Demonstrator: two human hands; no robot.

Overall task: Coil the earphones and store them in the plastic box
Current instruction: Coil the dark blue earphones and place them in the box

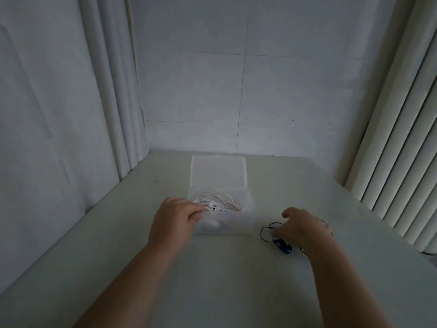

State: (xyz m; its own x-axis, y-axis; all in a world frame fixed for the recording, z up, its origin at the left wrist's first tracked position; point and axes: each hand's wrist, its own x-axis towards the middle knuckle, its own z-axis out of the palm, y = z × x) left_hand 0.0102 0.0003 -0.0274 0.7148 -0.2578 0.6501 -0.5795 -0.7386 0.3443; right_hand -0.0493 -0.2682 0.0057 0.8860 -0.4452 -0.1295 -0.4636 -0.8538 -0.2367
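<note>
The black earphones (269, 229) lie on the bench (224, 280) just right of the plastic box (227, 223), and most of the cord is hidden beneath the right hand (300, 227); only a loop to the left and a blue piece (282, 247) near the wrist show. That hand rests palm down over the cord with thumb lifted and fingers curled on it, though whether they actually pinch the wire cannot be told. The left hand (175, 220) sits at the box's near left corner, fingers folded over the rim and touching the white earphones (217, 203) tangled inside; blur hides whether it grips the wire or only the wall. The box's lid (218, 170) stands open at the back. The scene is dim and soft, so small parts are hard to read. The bench runs to the wall (236, 91) behind, a curtain (111, 91) on the left and blinds (402, 138) on the right, with open surface in front of both forearms.
</note>
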